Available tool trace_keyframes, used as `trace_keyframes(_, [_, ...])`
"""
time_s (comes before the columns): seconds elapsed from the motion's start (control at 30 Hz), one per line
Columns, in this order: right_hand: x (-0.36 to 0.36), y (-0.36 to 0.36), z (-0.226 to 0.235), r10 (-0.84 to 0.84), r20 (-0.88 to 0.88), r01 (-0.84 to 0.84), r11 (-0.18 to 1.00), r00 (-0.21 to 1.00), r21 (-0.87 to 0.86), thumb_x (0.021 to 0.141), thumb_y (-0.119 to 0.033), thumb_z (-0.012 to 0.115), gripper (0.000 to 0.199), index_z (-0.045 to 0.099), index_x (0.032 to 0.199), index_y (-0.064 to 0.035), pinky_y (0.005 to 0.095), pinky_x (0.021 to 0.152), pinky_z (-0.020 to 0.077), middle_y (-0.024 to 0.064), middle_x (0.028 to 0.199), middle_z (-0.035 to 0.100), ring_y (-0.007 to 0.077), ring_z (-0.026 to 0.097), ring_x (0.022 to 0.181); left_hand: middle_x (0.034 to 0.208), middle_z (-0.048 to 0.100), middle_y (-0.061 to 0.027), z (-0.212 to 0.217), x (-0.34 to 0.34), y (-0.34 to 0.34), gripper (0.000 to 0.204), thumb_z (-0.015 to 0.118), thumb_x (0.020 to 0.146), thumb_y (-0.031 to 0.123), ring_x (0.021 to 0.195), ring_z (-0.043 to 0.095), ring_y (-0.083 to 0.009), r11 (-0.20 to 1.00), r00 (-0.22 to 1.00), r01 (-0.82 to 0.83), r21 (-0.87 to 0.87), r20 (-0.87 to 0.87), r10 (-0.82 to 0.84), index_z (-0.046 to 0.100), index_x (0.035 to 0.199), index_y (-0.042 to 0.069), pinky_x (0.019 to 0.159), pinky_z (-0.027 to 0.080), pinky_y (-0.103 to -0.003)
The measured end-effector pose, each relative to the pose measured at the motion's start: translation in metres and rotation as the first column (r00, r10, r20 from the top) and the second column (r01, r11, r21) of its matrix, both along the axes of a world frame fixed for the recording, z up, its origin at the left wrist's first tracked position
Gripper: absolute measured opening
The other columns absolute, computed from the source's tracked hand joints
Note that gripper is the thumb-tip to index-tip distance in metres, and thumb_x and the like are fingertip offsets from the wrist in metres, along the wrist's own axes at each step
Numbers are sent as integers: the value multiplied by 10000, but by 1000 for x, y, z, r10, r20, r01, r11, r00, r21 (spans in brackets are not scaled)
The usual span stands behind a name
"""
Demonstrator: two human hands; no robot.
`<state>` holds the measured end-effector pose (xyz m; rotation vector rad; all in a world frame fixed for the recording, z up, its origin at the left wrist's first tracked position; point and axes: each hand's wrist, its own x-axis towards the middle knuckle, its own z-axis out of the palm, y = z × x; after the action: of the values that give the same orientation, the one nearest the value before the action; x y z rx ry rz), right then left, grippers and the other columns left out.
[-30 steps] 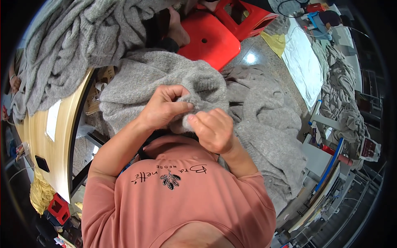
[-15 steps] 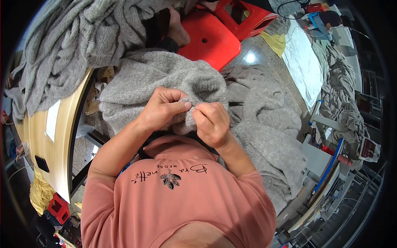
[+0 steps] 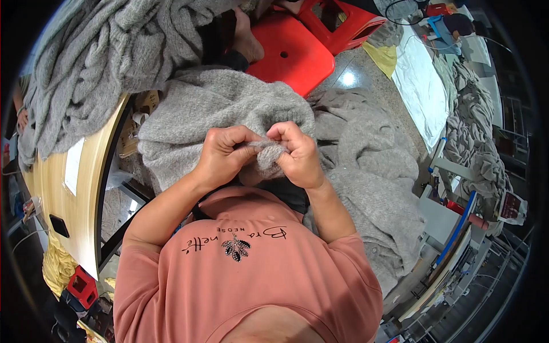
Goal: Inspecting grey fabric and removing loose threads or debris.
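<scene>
Our left hand (image 3: 226, 153) is closed on a fold of the grey knit (image 3: 200, 108), pinching it between thumb and bent fingers. Our right hand (image 3: 299, 155) faces it just beside, its thumb and forefinger gripping the same gathered piece, so that a small bunch of fabric sits between the two hands. The knit lies in front of our chest, spread in broad folds beyond our hands, with a hollow crease behind the right one. Nearer to us is our salmon shirt (image 3: 251, 291).

To our right, a heap of grey garments (image 3: 372, 160) lies close by the knit. Ahead, we see a red stool (image 3: 286, 48) with a round hole in its seat, and a bare foot (image 3: 246, 43) beside it. To our left stands a wood-topped desk (image 3: 86, 177) bearing a large grey pile (image 3: 114, 63), a white sheet (image 3: 72, 167) and a black phone-like object (image 3: 58, 226). At the far left edge, we notice another person's hand (image 3: 23, 120) near that pile. Farther out on the right, a white cloth (image 3: 420, 86) lies next to a yellow one (image 3: 382, 59).
</scene>
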<state>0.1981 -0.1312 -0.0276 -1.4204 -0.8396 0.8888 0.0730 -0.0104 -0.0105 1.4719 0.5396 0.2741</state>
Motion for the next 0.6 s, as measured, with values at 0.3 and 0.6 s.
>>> trace_keyframes(0.3, [-5, 0, -7, 20, 235, -20, 1000, 972, -1, 689, 99, 486, 158, 534, 804, 1, 209, 535, 389, 1, 686, 514, 53, 457, 624, 651, 577, -92, -16, -1, -8, 159, 570, 660, -97, 556, 562, -152, 950, 998, -54, 307, 39, 44, 625, 772, 2, 502, 439, -256])
trace_keyframes(0.6, [-10, -1, -7, -80, 75, 82, 996, 994, -26, 687, 83, 468, 161, 534, 817, 15, 232, 559, 406, 27, 669, 513, 81, 477, 625, 679, 576, -94, -13, 1, -8, 200, 553, 642, -102, 616, 568, -264, 792, 975, -140, 594, 221, 7, 594, 791, 24, 551, 450, -322])
